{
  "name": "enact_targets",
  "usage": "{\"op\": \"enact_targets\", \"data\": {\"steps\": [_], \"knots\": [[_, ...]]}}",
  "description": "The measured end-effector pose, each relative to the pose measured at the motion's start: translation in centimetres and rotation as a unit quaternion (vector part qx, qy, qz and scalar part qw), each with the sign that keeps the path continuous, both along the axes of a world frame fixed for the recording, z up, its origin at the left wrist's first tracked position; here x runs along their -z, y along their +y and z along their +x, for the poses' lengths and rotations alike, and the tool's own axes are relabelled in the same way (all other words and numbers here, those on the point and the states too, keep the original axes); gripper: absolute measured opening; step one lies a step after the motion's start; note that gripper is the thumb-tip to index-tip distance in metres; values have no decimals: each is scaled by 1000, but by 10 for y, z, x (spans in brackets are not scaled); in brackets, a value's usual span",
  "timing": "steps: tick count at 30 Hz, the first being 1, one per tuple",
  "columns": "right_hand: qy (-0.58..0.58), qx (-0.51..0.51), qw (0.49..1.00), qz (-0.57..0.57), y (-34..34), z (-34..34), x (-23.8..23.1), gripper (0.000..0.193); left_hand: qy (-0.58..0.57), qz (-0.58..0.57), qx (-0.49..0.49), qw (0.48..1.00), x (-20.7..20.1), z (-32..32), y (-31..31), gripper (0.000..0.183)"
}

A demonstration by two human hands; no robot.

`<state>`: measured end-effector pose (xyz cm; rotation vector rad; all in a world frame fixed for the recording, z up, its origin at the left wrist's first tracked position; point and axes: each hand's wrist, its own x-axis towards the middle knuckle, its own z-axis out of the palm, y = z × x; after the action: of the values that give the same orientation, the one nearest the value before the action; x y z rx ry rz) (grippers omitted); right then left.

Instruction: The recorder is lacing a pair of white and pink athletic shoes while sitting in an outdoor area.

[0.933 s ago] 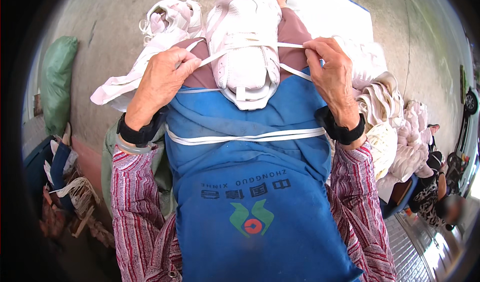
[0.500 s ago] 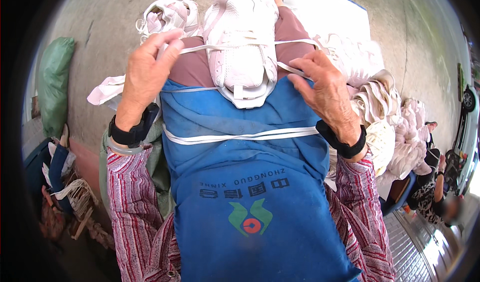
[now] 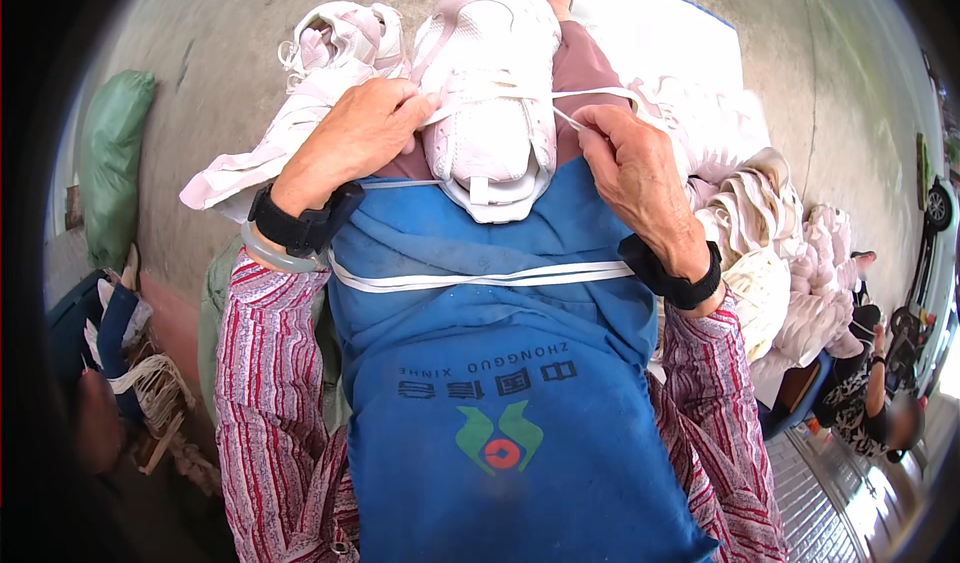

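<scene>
A white sneaker (image 3: 490, 148) with pale pink panels rests across my thighs, its heel toward me. A white shoelace (image 3: 590, 92) runs through it and comes out on both sides. My left hand (image 3: 355, 133) is closed at the shoe's left side, pinching lace between thumb and finger. On the right side, my right hand (image 3: 640, 163) pinches a short stretch of lace close to the shoe. Another length of lace passes above that hand toward the piled shoe parts. My curled fingers partly hide the lace in both hands.
Pale shoe uppers (image 3: 700, 118) are heaped at my right, beside a bundle of cream laces (image 3: 760, 288). Another white shoe (image 3: 345, 38) lies at the upper left. A blue apron (image 3: 500, 353) covers my lap. A green sack (image 3: 117, 168) stands far left; a person (image 3: 860, 393) is at far right.
My left hand has moved right and down to the shoe's side, its fingers closing on the lace. My right hand has closed its pinch and shifted slightly toward the shoe.
</scene>
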<state>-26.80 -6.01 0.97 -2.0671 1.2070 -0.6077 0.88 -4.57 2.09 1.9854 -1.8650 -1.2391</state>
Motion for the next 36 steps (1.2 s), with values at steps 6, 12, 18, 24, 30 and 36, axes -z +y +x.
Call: {"op": "enact_targets", "data": {"steps": [6, 12, 18, 24, 30, 36], "knots": [[-18, -7, 1000, -18, -10, 7, 6, 12, 97, 42, -43, 994, -2, 4, 5, 34], [-35, 26, 999, 22, -14, 15, 4, 13, 33, -236, -41, 970, 4, 3, 13, 13], [-47, 40, 996, 59, -17, 22, 6, 16, 38, -62, -47, 996, -4, 4, 23, 34], [-26, 50, 994, 97, -22, 26, 4, 18, 38, 1, 1, 999, -3, 9, 13, 40], [-8, 52, 994, 96, -23, 29, 4, 19, -56, -207, -21, 977, 11, 9, 11, 23], [-18, 60, 988, 141, -25, 33, 10, 21, 26, -353, -75, 932, -1, 0, 10, 16]]}}
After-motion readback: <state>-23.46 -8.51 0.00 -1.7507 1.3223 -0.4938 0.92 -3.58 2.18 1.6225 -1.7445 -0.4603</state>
